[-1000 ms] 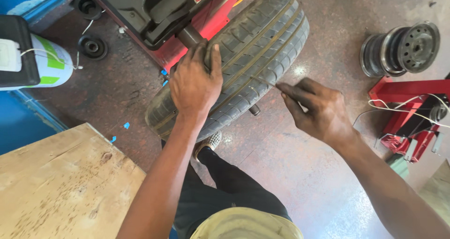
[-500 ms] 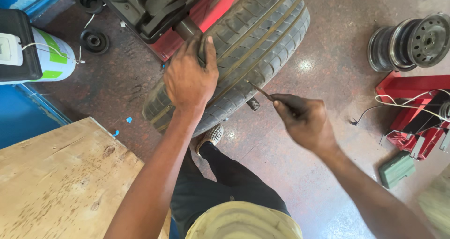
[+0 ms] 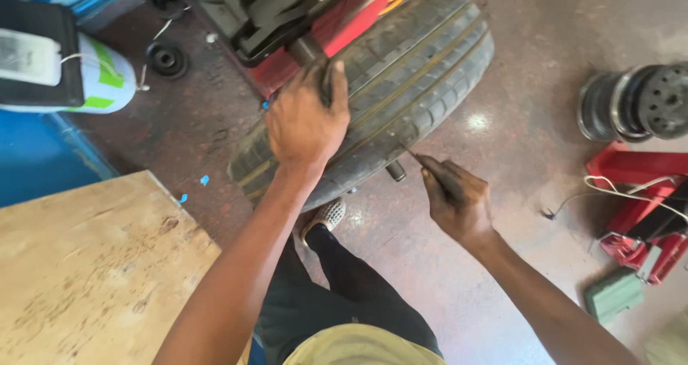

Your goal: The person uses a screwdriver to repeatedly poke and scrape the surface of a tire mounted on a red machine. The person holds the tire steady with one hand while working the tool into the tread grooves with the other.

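Tire (image 3: 401, 100) stands on the machine (image 3: 287, 14), left hand (image 3: 304, 121) pressed flat on its tread; right hand (image 3: 455, 200) grips a thin pick (image 3: 410, 152) at a groove, cleaning seemingly unfinished

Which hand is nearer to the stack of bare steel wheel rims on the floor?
Right. The right hand, gripping a thin metal tool against the black tyre, lies between tyre and steel wheel rims. The left hand rests on the tread, farther away.
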